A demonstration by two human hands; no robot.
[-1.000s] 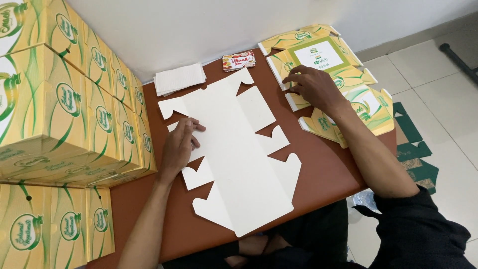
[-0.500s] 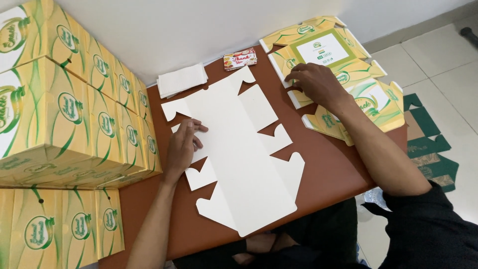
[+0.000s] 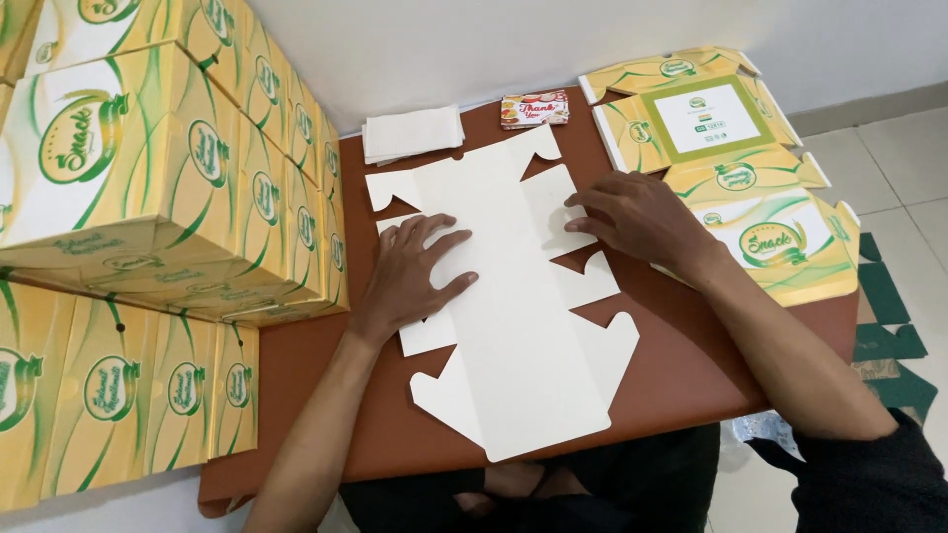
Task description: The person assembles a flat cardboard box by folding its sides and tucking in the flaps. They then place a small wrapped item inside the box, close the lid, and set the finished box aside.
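At the left of the frame stand stacked yellow boxes [image 3: 168, 188]. Mid-frame, the left hand [image 3: 415, 276] lies flat, fingers spread, on the white cardboard sheet [image 3: 513, 326] on the worktop [image 3: 681, 375]. The right hand [image 3: 637, 217] has come off the printed flat boxes [image 3: 750, 197] and now presses the sheet's right flap, open.

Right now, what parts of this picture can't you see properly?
Head view:
- Printed side of the flat white box blank: it faces down on the brown table.
- Blank areas under the left hand and right hand.
- Stack of yellow boxes: cut off by the left edge.
- Lower sheets in the pile of printed blanks: covered by the top ones.
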